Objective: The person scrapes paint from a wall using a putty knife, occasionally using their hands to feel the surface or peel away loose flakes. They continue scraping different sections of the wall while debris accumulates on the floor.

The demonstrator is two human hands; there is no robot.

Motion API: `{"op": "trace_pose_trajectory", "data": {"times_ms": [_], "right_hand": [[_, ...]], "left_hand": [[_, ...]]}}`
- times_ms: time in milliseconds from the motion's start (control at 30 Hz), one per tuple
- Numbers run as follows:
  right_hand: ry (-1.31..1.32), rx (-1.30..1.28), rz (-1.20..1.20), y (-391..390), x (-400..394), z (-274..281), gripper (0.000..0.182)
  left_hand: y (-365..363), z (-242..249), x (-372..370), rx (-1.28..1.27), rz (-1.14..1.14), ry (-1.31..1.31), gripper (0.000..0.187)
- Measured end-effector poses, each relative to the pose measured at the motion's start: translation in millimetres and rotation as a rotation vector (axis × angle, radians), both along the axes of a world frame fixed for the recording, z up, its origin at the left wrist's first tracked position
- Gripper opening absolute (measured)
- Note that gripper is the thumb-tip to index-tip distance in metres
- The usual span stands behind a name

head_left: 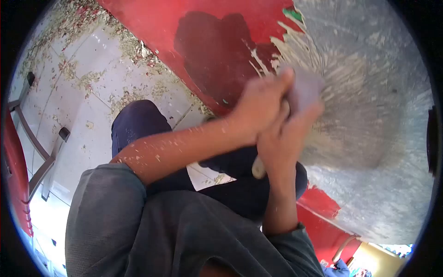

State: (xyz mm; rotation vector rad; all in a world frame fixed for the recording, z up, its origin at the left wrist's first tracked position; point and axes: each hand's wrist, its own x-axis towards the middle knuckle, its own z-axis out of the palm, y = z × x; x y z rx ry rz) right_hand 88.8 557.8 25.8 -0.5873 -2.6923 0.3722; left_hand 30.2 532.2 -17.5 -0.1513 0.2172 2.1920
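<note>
Both hands are closed round a scraper [304,90] with a broad greyish blade, blurred by motion. The pale end of its handle pokes out below the hands. My left hand [260,104] comes in from the left and grips near the blade. Just below and to the right, my right hand [284,138] wraps the handle, a finger stretched toward the blade. The blade is at a grey, scraped surface [360,92], beside ragged peeling edges of red coating [207,37]. Pale flecks stick to the left forearm.
Coating chips lie scattered over the white tiled floor [99,60]. A red chair [16,171] with metal legs stands at the far left. My bent knees are below the hands. Part of another person [339,267] shows at the lower right.
</note>
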Motion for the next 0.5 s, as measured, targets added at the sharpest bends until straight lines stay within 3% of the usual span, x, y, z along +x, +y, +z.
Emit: {"op": "trace_pose_trajectory", "data": {"times_ms": [33,133,267,367,467,500], "right_hand": [[-0.046,0.045,-0.026,-2,-1,0,0.041],[-0.048,0.021,-0.031,-4,3,2,0.041],[0.017,0.083,0.023,0,10,2,0.042],[-0.034,0.036,-0.046,-9,-1,8,0.040],[0.057,-0.169,-0.023,-4,11,7,0.039],[0.036,-0.118,0.009,-1,5,4,0.039]], "left_hand": [[-1,-2,0,0.003,0.013,-0.014,0.034],[-9,-8,1,-0.280,0.023,0.361,0.049],[-4,-5,6,-0.225,-0.053,0.291,0.045],[-12,3,1,0.076,-0.043,0.024,0.041],[-5,5,9,-0.128,-0.031,0.164,0.039],[-4,-1,4,-0.132,-0.001,0.158,0.039]]}}
